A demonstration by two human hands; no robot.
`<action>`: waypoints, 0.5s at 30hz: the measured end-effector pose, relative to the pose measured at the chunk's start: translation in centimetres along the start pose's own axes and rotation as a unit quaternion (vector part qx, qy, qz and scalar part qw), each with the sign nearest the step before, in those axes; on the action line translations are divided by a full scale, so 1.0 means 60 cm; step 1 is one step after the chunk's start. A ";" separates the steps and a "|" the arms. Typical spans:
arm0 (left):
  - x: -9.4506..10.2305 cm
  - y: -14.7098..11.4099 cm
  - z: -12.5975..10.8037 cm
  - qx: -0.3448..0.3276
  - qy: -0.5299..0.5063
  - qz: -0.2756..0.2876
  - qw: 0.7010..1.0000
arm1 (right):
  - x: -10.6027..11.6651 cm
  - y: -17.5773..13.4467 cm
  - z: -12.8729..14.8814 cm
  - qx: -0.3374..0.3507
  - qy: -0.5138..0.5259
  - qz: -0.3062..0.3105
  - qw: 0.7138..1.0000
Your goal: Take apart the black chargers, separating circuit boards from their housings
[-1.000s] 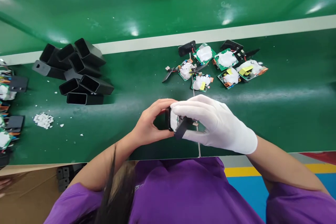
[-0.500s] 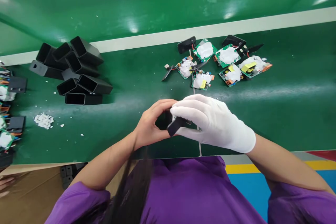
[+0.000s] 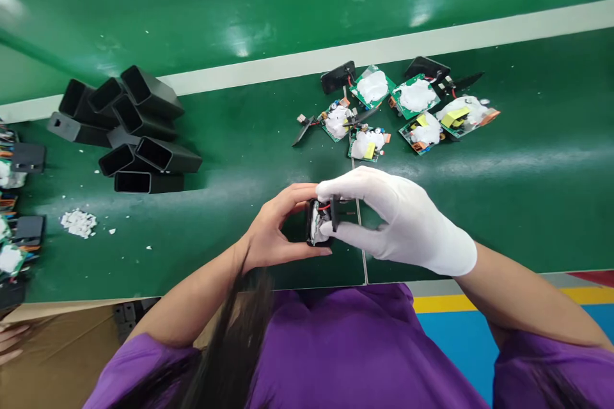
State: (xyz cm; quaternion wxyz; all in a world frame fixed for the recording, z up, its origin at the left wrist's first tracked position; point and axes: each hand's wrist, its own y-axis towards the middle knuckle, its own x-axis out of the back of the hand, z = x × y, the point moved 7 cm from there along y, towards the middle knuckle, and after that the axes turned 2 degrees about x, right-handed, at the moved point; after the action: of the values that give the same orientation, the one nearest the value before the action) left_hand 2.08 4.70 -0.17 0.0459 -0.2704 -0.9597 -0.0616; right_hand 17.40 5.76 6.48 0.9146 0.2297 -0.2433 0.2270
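My bare left hand (image 3: 268, 230) is closed around a black plastic case (image 3: 309, 222), whose open end faces right. Inside that end shows a circuit board with white paste (image 3: 317, 225), mostly hidden by the case and fingers. In its white glove, my right hand (image 3: 407, 223) pinches a black end cap (image 3: 335, 213) between thumb and fingers. Two thin pins stick out from the cap toward my right palm. A red wire (image 3: 325, 207) runs between cap and board. The cap stands upright, slightly apart from the opening.
Several empty black cases (image 3: 144, 118) are piled at the left, near a heap of white crumbs (image 3: 79, 222). Several pasted circuit boards (image 3: 416, 97) with wired caps lie at the back right. More boards (image 3: 10, 255) line the left edge. Another person's hand (image 3: 10, 342) shows at lower left.
The end cap has turned from tilted to upright in my right fingers, which have shifted slightly right. The board's pasted end and red wire now show in the case opening.
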 end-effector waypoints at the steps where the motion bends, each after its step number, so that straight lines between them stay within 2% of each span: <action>1: 0.000 0.000 0.001 0.002 -0.010 -0.001 1.000 | 0.000 0.000 0.000 -0.002 -0.002 -0.002 1.000; 12: -0.004 -0.004 0.012 0.076 -0.126 0.001 0.989 | -0.004 -0.001 -0.007 -0.028 0.019 -0.017 0.999; 15: -0.004 -0.005 0.014 0.097 -0.125 0.001 0.988 | -0.008 0.000 -0.007 -0.040 0.037 0.004 0.999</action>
State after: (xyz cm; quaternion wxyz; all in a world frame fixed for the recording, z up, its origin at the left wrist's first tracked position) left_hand 2.06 4.45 -1.05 -0.0481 -0.2717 -0.9589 0.0655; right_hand 17.19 5.81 5.90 0.9305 0.1832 -0.2194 0.2290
